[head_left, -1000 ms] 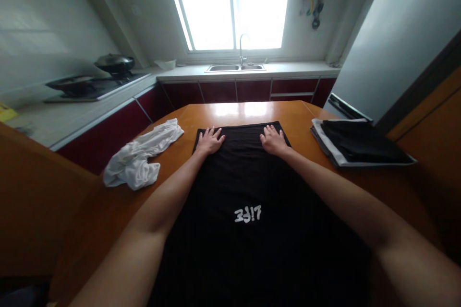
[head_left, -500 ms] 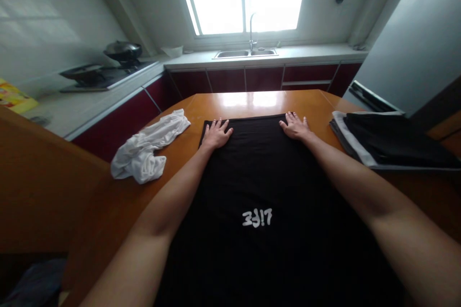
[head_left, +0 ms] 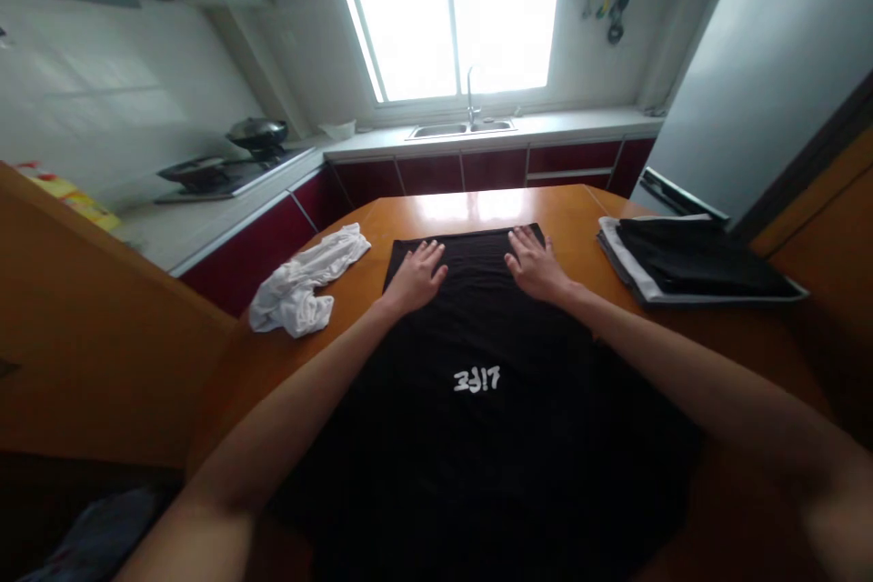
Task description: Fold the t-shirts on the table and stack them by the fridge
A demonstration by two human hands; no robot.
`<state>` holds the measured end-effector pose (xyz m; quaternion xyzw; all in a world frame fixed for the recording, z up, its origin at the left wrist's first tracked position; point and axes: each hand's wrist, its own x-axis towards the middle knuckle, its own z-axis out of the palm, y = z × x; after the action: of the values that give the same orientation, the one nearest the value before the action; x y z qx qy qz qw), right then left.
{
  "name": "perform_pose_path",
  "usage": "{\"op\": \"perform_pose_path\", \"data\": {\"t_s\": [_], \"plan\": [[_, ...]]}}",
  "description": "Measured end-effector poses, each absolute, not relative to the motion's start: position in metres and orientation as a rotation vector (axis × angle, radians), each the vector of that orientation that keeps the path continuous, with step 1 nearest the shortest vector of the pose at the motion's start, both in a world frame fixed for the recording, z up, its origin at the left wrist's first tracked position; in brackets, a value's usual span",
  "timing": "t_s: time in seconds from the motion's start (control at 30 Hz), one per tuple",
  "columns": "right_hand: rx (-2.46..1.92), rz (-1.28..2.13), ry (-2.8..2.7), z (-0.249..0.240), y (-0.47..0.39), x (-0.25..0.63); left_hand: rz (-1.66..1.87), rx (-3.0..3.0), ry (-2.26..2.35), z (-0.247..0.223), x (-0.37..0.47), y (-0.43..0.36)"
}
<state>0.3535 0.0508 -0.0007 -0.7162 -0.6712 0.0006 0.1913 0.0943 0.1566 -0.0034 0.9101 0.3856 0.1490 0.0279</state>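
A black T-shirt (head_left: 470, 318) lies spread on the wooden table (head_left: 470, 207), its white lettering upside down to me. Near the shirt's far left corner, my left hand (head_left: 417, 276) rests flat on the cloth with its fingers stretched out. My right hand (head_left: 533, 264) lies palm down by the far right corner, fingers also extended. Neither hand grips the fabric. Toward me, the lower part of the shirt fades into dark shadow.
A crumpled white garment (head_left: 304, 282) lies at the table's left. On the right is a stack of folded clothes (head_left: 696, 259), black on top. Beyond the table stand a counter with a sink (head_left: 464, 127), a stove with a lidded wok (head_left: 256, 135) and a grey fridge (head_left: 743, 64).
Both hands have slid a little toward me over the shirt, and the right one has moved inward from the far edge. My view has tilted up, showing the range hood.
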Motion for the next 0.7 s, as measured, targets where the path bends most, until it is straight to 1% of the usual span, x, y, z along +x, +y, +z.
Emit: {"op": "perform_pose_path", "data": {"t_s": [0.13, 0.27, 0.37, 0.5, 0.7], "plan": [[-1.823, 0.12, -2.194, -0.016, -0.04, 0.295, 0.188, 2.859, 0.849, -0.017, 0.083, 0.058], [-1.841, 0.26, -2.289, -0.045, -0.098, 0.268, 0.057, 2.834, 0.75, -0.037, 0.076, 0.001], [-1.868, 0.242, -2.257, -0.055, -0.111, 0.265, 0.091, 2.834, 0.764, -0.041, 0.072, -0.013], [-1.838, 0.177, -2.241, -0.056, -0.113, 0.268, 0.088, 2.857, 0.749, -0.041, 0.068, -0.023], [-1.812, 0.22, -2.29, -0.056, -0.112, 0.272, 0.065, 2.85, 0.752, -0.043, 0.064, -0.035]]}}
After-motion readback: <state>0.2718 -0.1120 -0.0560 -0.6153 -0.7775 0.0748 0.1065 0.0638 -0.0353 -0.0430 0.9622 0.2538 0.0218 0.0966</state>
